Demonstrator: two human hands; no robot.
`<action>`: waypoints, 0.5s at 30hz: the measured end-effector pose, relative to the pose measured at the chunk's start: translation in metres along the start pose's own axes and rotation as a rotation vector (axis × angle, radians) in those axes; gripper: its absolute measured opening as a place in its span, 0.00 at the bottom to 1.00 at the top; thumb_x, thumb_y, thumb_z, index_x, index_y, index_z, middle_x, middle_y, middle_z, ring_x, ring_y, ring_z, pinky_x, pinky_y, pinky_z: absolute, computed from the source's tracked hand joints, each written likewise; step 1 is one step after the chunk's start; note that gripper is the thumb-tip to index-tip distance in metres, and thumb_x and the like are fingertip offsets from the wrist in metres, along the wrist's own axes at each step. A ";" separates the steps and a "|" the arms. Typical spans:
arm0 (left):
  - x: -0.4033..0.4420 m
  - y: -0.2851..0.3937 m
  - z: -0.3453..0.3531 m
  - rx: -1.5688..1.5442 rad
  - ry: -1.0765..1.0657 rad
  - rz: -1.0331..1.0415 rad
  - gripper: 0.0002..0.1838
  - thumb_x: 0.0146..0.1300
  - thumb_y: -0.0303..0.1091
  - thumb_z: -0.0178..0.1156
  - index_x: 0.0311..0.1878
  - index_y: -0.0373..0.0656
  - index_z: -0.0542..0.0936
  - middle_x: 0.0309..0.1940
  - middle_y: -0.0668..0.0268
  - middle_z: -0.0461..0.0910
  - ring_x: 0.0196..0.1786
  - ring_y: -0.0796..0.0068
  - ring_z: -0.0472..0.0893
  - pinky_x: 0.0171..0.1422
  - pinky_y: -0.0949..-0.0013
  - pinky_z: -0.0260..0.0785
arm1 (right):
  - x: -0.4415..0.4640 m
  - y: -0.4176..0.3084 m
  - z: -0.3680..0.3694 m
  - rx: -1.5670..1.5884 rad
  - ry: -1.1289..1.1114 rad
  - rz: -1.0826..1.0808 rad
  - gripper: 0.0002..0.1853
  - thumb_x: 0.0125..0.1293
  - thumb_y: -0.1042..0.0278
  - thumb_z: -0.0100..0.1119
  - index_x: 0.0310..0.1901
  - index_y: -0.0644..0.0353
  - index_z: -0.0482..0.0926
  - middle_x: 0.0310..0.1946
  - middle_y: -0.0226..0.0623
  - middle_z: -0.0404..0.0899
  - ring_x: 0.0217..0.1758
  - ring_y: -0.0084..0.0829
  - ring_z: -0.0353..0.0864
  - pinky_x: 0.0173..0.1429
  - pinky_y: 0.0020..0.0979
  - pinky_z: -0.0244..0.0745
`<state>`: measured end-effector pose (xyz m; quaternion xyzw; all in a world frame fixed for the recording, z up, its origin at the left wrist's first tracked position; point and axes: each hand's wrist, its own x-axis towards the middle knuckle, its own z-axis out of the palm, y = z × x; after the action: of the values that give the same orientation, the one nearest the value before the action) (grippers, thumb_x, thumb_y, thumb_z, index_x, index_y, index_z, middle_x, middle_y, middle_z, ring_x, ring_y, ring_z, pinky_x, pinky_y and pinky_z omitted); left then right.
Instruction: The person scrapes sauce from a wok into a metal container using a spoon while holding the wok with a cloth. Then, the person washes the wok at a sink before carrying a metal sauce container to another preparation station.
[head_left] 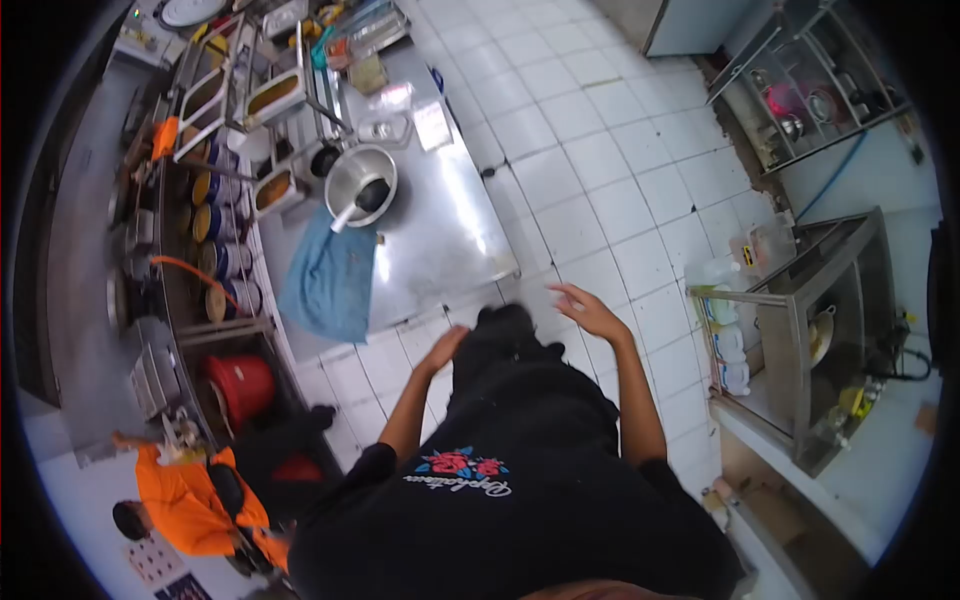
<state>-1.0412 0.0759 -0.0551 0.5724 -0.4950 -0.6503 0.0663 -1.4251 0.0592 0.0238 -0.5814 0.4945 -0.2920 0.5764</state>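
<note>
My left hand (443, 350) hangs by my left thigh with nothing visible in it, its fingers stretched out. To the other side, my right hand (590, 313) is held out over the tiled floor, fingers apart and holding nothing. Neither hand touches any object. Nearest to my left hand is a blue cloth (330, 285) draped over the corner of a steel table (455, 235). On that table stands a metal bowl (345, 180) with a white-handled utensil (345, 214) in it; the dark part of the utensil rests inside the bowl.
Steel food pans (275, 97) and several tins (212, 222) line the left side. A red bucket (240, 385) sits below them. A person in orange (190, 500) stands at lower left. At right are a steel sink unit (835, 330) and a rack (810, 95).
</note>
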 end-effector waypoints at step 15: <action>0.271 0.276 0.137 -0.151 0.230 0.006 0.24 0.73 0.51 0.46 0.51 0.39 0.79 0.47 0.50 0.79 0.58 0.61 0.73 0.70 0.57 0.49 | 0.218 -0.048 -0.306 -1.021 -0.457 0.050 0.39 0.65 0.32 0.53 0.71 0.48 0.65 0.40 0.48 0.83 0.45 0.48 0.82 0.49 0.46 0.76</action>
<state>-1.3760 -0.1619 -0.0605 0.6352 -0.4355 -0.6155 0.1674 -1.6177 -0.2636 0.0705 -0.8234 0.4491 0.1317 0.3209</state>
